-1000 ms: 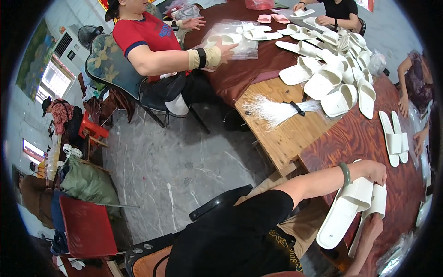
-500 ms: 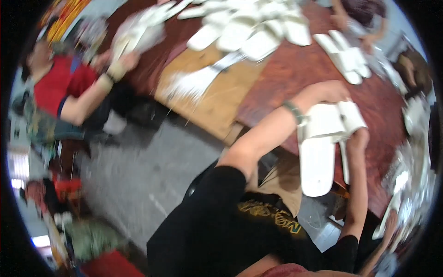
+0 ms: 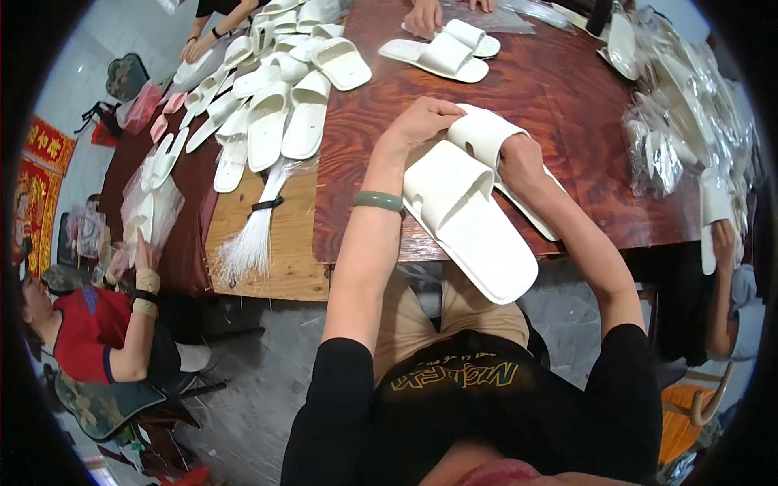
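Observation:
My left hand (image 3: 423,120) grips the top end of a pair of white slippers at the near edge of the dark red table (image 3: 567,105). The front slipper (image 3: 470,223) lies sole-down toward me and hangs past the table edge. My right hand (image 3: 519,160) is pushed into the strap of the second white slipper (image 3: 486,134), which lies behind the first. A green bangle (image 3: 378,200) sits on my left wrist.
Several loose white slippers (image 3: 279,121) lie in a heap at the far left of the table, another pair (image 3: 442,53) farther back. A white bristle bundle (image 3: 251,235) rests on a wooden board (image 3: 284,251). Bagged slippers (image 3: 673,105) pile up at right. A person in red (image 3: 97,340) sits at left.
The view has swung from the floor and the seated person onto the table. Both hands with the slipper pair now sit in the middle of the picture.

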Action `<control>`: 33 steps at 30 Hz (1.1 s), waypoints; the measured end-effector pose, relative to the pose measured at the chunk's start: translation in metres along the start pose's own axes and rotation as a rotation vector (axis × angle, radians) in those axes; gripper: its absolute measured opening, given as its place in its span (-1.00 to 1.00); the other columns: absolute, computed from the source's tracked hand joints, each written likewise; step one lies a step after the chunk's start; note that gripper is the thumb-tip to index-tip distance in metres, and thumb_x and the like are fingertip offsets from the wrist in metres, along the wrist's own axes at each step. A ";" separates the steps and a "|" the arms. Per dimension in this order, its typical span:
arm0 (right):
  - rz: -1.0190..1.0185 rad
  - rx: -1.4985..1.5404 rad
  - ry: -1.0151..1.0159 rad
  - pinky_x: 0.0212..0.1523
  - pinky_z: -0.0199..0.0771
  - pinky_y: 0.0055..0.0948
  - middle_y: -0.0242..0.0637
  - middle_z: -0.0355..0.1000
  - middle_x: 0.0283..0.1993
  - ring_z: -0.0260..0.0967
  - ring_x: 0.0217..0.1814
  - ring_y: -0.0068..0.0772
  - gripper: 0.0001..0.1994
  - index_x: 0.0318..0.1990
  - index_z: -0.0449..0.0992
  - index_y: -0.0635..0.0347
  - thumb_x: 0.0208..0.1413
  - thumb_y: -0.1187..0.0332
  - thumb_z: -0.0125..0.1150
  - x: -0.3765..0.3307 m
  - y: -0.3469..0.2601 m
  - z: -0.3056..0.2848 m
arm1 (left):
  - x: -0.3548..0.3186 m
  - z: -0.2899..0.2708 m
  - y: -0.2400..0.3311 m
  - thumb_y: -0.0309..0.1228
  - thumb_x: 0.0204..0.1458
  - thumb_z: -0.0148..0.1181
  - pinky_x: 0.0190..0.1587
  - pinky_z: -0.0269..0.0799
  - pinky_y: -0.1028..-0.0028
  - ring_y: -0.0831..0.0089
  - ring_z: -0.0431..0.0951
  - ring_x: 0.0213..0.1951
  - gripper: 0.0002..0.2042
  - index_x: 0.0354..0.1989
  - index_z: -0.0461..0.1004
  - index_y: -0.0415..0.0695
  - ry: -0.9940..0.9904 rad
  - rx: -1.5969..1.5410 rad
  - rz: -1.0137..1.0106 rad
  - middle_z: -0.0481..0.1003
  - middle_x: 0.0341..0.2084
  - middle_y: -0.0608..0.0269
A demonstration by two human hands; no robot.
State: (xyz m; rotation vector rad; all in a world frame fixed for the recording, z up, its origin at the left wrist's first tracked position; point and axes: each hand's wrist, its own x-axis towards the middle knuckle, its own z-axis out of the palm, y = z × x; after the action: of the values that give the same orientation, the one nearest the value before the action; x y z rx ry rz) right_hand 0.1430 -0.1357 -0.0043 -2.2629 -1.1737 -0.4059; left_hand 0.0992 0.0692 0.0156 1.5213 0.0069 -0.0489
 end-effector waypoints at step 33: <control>0.276 0.990 -0.377 -0.35 0.30 -0.70 -0.44 0.44 -0.43 0.31 -0.40 -0.71 -0.87 -0.37 0.50 0.28 0.04 0.37 0.20 0.087 0.003 -0.003 | -0.022 -0.012 0.015 -0.47 0.13 -0.02 -0.52 0.31 0.67 0.61 0.49 -0.48 -0.82 -0.19 0.47 -0.26 0.494 -0.016 0.164 0.53 -0.44 0.25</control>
State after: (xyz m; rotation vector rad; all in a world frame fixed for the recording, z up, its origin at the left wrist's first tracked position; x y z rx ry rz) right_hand 0.1949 -0.0825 0.0404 -1.5783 -0.8981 0.6190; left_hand 0.0784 0.0820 0.0308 1.4800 0.2766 0.4570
